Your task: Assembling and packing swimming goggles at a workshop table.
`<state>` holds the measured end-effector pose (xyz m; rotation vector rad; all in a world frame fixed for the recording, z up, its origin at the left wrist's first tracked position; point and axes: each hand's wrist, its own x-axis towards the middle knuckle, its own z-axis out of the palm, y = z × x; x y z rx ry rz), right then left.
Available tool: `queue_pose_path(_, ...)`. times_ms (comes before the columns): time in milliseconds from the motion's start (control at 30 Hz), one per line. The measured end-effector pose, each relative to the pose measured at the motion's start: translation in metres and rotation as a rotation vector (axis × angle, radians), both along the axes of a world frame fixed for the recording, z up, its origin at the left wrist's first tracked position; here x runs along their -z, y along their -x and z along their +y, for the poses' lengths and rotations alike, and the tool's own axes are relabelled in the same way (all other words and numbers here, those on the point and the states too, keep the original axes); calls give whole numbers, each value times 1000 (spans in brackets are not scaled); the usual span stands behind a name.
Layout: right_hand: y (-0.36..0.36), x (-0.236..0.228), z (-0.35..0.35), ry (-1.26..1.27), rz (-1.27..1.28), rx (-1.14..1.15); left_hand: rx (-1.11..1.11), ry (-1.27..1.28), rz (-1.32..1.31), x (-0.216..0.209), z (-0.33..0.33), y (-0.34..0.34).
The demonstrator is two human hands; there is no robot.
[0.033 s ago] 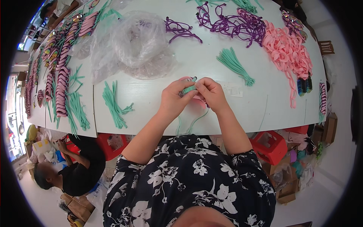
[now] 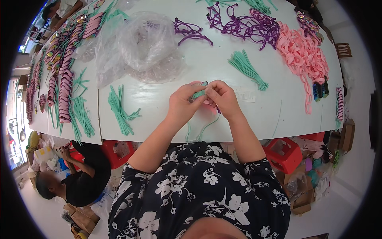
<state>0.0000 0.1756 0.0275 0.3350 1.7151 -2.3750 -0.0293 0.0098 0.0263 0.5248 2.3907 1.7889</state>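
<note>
Above the white table (image 2: 246, 123), just in from the middle of its near edge, a mint-green band (image 2: 197, 94) sits between the person's two hands. Its visible length runs roughly side to side, right end tipped slightly toward the far edge. The left hand (image 2: 182, 100) pinches it between thumb and fingers; the right hand (image 2: 223, 98) brings thumb and forefinger together just beside that right end, though from here I can't tell what they grip.
</note>
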Motion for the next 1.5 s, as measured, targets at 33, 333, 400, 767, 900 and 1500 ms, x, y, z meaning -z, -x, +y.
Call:
queue_pose_path(33,0,1,0,41,3,-4,1,62,-12,-8,0,0)
queue_pose_path(333,-5,14,0,321,-10,179,-13,-235,-251,-5,-4,-7)
queue_pose_path(400,-5,12,1,396,-30,216,-51,-273,-301,-7,-5,-7)
queue_pose_path(767,-8,19,-1,434,-33,188,-2,-245,-329,-12,-4,-9)
queue_pose_path(900,-9,23,0,463,-21,128,6,-272,-343,-12,-4,-9)
queue_pose_path(1500,-3,7,0,185,-92,-61,18,-208,-333,8,-14,-9)
